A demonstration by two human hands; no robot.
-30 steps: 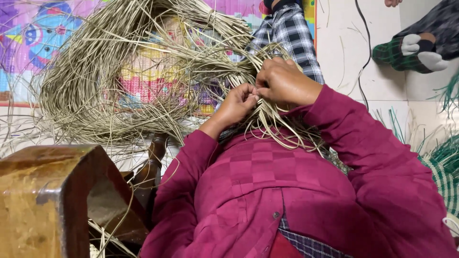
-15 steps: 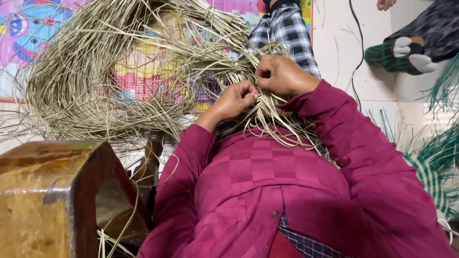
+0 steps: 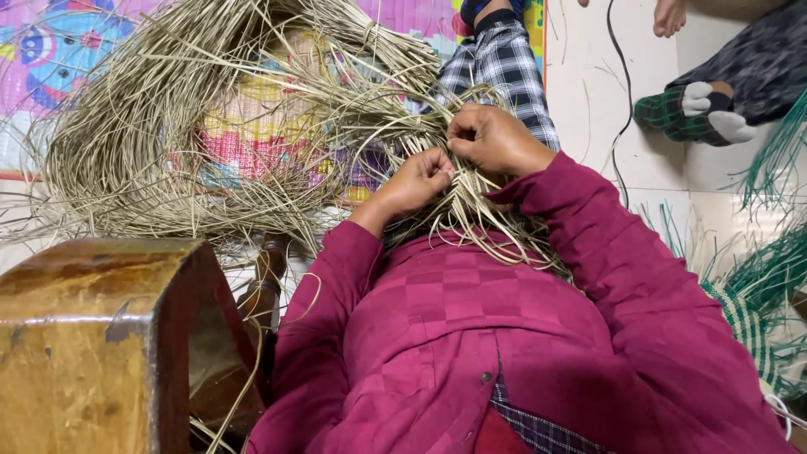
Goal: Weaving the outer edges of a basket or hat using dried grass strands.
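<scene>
A pale tiled floor (image 3: 588,76) is lying under everything here, with a brightly coloured play mat (image 3: 50,59) spread over its left part and a black cable (image 3: 620,92) trailing down the tiles. On the mat a big loose coil of dried straw strands (image 3: 168,134) is sprawling outward, its ends running toward the person's lap.

The left hand (image 3: 416,181) is closing its fingers into a loose fist around a few strands, thumb pressing them against the forefinger. The right hand (image 3: 496,139) is curling over just above and beside it, fingertips pinching the strands where they cross. The two hands are nearly touching, and the woven straw strip (image 3: 471,214) is hanging down from them onto the magenta quilted jacket (image 3: 471,328).

Compared with a second ago, the hands are sitting at much the same spot against the strands, with the left fist turned only slightly; the view has mostly shifted, so the coil and the plaid trouser leg (image 3: 504,67) are appearing a little further left. That suggests the plaiting is moving on by one small fold, not by a new length.

A worn wooden stool (image 3: 92,336) is standing at lower left. At right, green-dyed strands and a green-striped woven piece (image 3: 756,311) are lying on the floor, and another person's socked feet (image 3: 710,105) are resting near the top.
</scene>
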